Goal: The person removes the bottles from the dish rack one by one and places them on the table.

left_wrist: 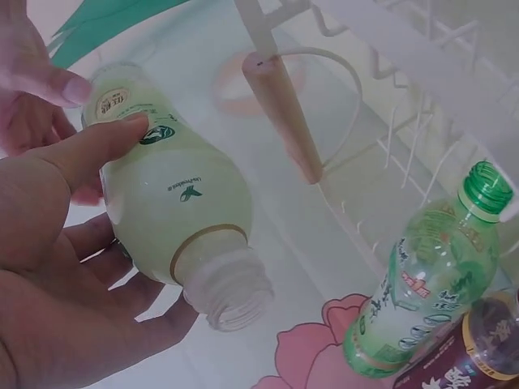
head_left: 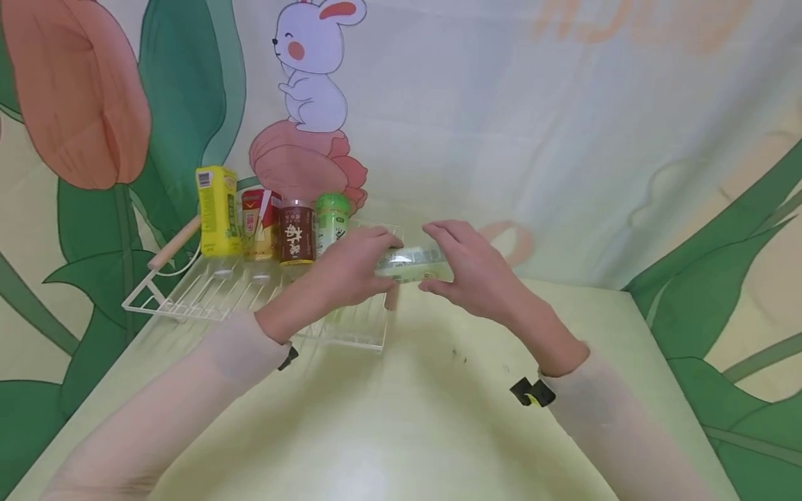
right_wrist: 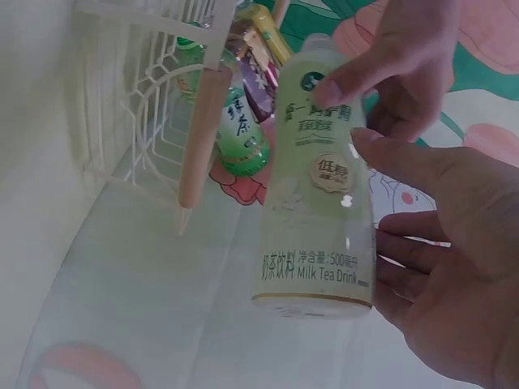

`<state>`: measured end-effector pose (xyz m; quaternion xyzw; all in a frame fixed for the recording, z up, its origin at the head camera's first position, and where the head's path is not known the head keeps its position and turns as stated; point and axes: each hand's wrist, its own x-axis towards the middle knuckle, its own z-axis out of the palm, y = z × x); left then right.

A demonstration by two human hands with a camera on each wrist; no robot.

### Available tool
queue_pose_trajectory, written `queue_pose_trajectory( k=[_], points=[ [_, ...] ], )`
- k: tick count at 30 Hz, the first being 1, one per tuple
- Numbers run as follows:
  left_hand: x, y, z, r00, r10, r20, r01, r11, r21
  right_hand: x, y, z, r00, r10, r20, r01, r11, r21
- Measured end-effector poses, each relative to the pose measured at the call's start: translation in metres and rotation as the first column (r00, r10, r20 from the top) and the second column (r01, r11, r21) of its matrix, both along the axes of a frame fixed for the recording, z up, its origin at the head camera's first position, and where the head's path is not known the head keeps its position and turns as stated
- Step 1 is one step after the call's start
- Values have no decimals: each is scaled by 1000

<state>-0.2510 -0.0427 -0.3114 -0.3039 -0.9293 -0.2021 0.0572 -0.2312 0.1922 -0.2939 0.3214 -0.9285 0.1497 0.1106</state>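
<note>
**Left hand clamped on a milk tea bottle, right hand spread at its base**

The left hand point(head_left: 362, 263) grips the pale green milk tea bottle point(head_left: 413, 264) round its upper part. Its thumb lies across the label and its fingers curve beneath, as the left wrist view shows. The clear screw neck juts out past the grip.

The right hand point(head_left: 473, 268) is at the opposite end of the bottle, thumb and fingers well apart, with the base end between them. The thumb tip comes right up to the bottle's side in the right wrist view; whether the fingertips touch the plastic I cannot tell. The words "Milk Tea Drink" and the figure 500 can be read near the base.

The bottle lies nearly level between the 2 hands, off the table point(head_left: 388, 417) and over the right end of a white wire rack point(head_left: 354, 344). The left hand covers its neck in the head view.

On the rack, to the left of the held bottle, 4 drinks stand in a row: a yellow carton point(head_left: 216, 212), a red-and-yellow pack point(head_left: 257, 223), a dark bottle with a brown label point(head_left: 297, 233) and a green bottle point(head_left: 332, 216), the nearest to the left hand. A wooden handle point(head_left: 175, 243) slants at the rack's left end. Behind hangs a cloth point(head_left: 501, 139) printed with tulips and a rabbit
</note>
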Motion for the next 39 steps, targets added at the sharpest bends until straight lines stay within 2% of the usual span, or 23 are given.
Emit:
queue_pose_trajectory(
  k=[4,11,18,22,29,35,39],
  points=[
    [3,4,2,999,-15,-34,14,1000,-14,-2,-2,-5,1000,8,-11,-8,1000,23],
    [8,5,0,999,-31,-24,31,999,-12,0,-8,-14,1000,6,-21,-5,997,76],
    [0,10,-2,998,-58,-30,57,998,-10,-9,-6,-18,999,-24,21,21,991,130],
    [-2,12,-3,998,-58,-22,58,998,-5,-12,-5,-22,1000,-17,19,14,994,112],
    [-1,14,-7,998,-50,36,50,999,-3,-11,-4,-32,999,19,36,-20,999,35],
    [-5,18,-12,996,-89,19,89,996,1,-10,2,-36,1000,8,27,-9,999,31],
    [-8,21,-12,994,-106,23,106,994,2,-10,8,-33,999,12,34,-13,1000,27]
  ],
)
